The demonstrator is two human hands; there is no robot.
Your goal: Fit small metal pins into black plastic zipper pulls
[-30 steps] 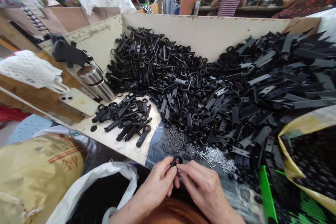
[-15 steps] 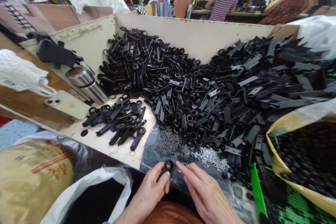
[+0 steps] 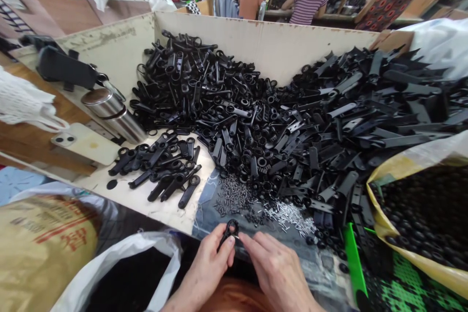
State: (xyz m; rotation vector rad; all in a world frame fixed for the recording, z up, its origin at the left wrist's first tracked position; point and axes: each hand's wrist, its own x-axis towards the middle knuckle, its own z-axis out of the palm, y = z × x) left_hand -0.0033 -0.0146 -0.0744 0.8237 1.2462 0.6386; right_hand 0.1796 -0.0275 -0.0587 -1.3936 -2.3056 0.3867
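My left hand (image 3: 210, 265) pinches a small black plastic part with a ring end (image 3: 229, 230) at the table's near edge. My right hand (image 3: 276, 270) has its fingertips pressed together against the same part, thumb and forefinger at the ring; whether a small pin is in them is too small to tell. Just beyond the hands lie dark pins (image 3: 236, 196) and silvery pins (image 3: 292, 215). A big heap of black ring-ended parts (image 3: 234, 107) fills the bin, and a small batch of similar parts (image 3: 161, 168) lies at the left.
Long black strips (image 3: 395, 102) pile up at the right. A yellow bag of black pieces (image 3: 420, 204), a green tool (image 3: 351, 263), a steel flask (image 3: 113, 114), a phone (image 3: 86, 144) and sacks (image 3: 44, 248) surround the bin. Two people sit at a far table (image 3: 281, 0).
The right hand's fingers, spread half a second ago, have closed in on the black part held by the left hand. The view has shifted slightly.
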